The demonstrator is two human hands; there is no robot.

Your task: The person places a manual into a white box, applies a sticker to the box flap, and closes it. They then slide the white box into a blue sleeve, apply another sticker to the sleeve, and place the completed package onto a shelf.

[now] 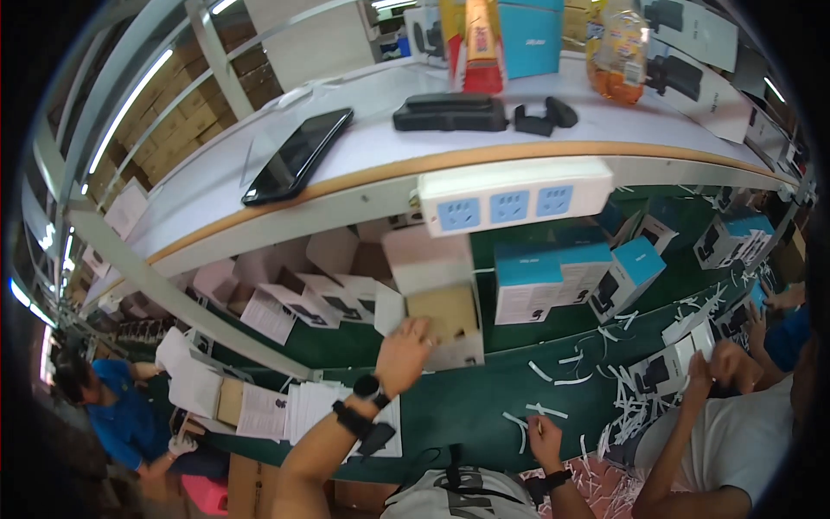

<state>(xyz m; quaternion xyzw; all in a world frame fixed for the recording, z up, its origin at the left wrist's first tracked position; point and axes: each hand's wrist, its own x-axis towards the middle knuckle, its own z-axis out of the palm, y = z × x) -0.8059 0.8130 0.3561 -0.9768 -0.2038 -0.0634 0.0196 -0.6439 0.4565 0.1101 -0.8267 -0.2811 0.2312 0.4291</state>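
Observation:
My left hand [405,353], with a watch and a black band on the wrist, reaches forward to an open white box [458,353] on the green bench. Its curled fingers grip the box's near left edge. Inside sits a brown cardboard insert [443,310], and the lid [425,258] stands raised behind. My right hand [545,445] is closed low over the bench's near edge, with a black band on that wrist. White paper strips [546,411] lie right by its fingertips; whether it pinches one I cannot make out.
Blue-and-white boxes [527,290] stand right of the open box, with several white boxes [333,298] left. A power strip [510,203] hangs under the shelf, which holds a phone [298,156] and a bottle [618,56]. Co-workers sit on both sides; one's hand [699,372] is near right.

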